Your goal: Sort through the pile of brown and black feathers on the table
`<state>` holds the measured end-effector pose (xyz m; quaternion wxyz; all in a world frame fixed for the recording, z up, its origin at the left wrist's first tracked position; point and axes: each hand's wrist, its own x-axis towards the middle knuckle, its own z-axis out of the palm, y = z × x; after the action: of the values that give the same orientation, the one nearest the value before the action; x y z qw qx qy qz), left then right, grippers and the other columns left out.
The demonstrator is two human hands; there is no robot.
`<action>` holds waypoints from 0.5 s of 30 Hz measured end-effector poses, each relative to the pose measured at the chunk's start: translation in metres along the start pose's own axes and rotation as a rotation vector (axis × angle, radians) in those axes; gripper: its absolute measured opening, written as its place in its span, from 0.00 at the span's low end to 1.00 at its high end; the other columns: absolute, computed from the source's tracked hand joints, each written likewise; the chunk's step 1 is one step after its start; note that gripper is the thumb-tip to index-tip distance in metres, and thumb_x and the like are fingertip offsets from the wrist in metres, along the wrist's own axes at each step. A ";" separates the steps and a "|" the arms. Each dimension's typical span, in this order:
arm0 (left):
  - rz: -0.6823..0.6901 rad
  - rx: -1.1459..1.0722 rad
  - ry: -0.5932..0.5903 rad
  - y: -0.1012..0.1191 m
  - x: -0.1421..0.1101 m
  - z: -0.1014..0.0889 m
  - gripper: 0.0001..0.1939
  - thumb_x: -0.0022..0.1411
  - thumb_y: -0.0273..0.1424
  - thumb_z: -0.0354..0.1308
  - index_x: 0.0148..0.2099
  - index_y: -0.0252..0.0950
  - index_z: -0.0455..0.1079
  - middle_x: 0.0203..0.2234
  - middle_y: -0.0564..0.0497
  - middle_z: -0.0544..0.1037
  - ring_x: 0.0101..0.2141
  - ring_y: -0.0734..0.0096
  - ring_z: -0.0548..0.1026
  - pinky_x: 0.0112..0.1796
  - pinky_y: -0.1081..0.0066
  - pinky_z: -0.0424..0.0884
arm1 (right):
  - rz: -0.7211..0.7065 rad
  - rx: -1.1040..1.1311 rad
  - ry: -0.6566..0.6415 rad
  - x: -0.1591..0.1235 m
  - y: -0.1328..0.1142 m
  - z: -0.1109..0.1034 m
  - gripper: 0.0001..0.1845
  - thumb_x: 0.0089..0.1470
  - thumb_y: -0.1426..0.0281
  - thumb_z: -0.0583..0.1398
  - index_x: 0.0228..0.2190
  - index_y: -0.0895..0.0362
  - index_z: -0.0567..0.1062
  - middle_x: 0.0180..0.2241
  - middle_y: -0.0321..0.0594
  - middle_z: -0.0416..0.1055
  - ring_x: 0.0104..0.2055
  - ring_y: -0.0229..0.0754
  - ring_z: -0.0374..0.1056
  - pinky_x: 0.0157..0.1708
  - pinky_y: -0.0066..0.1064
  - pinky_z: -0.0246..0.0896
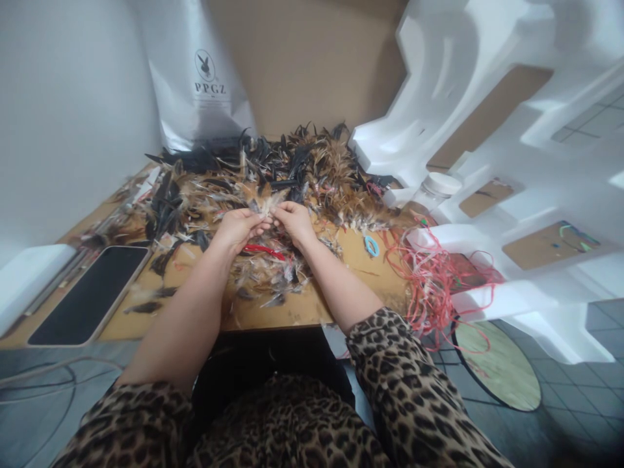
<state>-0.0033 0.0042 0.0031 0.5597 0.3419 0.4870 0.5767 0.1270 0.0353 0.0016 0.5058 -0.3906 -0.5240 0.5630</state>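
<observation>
While looking down from the head view, clamps a feather tuft [263, 203] at frame centre in the fingertips of left hand [240, 229] and right hand [295, 225], held close together. Has a red strip [266, 251] just below, heaped feathers [334, 159] above on the worktop [358, 268], a phone [90, 296] lower left, pink strings [431, 279] at right.

Feather bunch [264, 200], small, fanned open

Tan-brown toward the tips; cream to whitish and downy toward the base. Tips splay far, left and right in a loose, uneven fan; base on the near side. Located mid-scene, pinched at its pale lower part between left hand [240, 229] and right hand [295, 223]. Quill ends hidden in the grip. Blurred; feather count cannot be told.
</observation>
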 end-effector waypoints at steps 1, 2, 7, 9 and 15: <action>0.005 0.005 -0.001 0.000 0.000 0.000 0.04 0.48 0.21 0.63 0.25 0.27 0.71 0.21 0.43 0.77 0.19 0.79 0.73 0.21 0.83 0.68 | 0.007 0.018 -0.005 0.000 0.000 0.000 0.09 0.41 0.68 0.63 0.21 0.60 0.69 0.15 0.29 0.66 0.18 0.29 0.57 0.21 0.22 0.51; 0.008 0.013 -0.005 0.000 0.000 0.000 0.04 0.48 0.21 0.63 0.25 0.27 0.71 0.21 0.43 0.77 0.19 0.79 0.73 0.21 0.83 0.68 | 0.014 0.033 -0.012 0.000 0.000 0.000 0.09 0.40 0.68 0.63 0.21 0.59 0.69 0.15 0.29 0.65 0.18 0.29 0.57 0.21 0.22 0.50; 0.013 0.050 -0.027 0.000 0.000 0.001 0.02 0.49 0.21 0.61 0.25 0.27 0.72 0.20 0.45 0.77 0.19 0.81 0.72 0.21 0.84 0.67 | 0.002 0.075 -0.038 0.001 0.004 0.000 0.13 0.36 0.65 0.65 0.21 0.60 0.69 0.15 0.27 0.63 0.19 0.28 0.54 0.21 0.22 0.48; 0.009 0.033 -0.035 0.000 -0.001 0.001 0.03 0.50 0.20 0.60 0.25 0.27 0.72 0.20 0.46 0.77 0.19 0.81 0.72 0.21 0.84 0.68 | 0.010 0.091 -0.035 0.002 0.005 0.000 0.14 0.34 0.63 0.66 0.21 0.59 0.69 0.15 0.27 0.62 0.19 0.27 0.53 0.21 0.23 0.47; 0.017 0.033 -0.050 -0.002 0.002 0.000 0.03 0.48 0.22 0.62 0.24 0.28 0.72 0.18 0.47 0.76 0.18 0.83 0.71 0.21 0.84 0.67 | -0.001 0.065 -0.040 0.001 0.003 0.000 0.15 0.34 0.63 0.66 0.21 0.59 0.68 0.16 0.27 0.62 0.19 0.27 0.52 0.21 0.23 0.46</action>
<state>-0.0032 0.0054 0.0008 0.5610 0.3698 0.4793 0.5646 0.1261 0.0370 -0.0015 0.5079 -0.3623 -0.5155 0.5874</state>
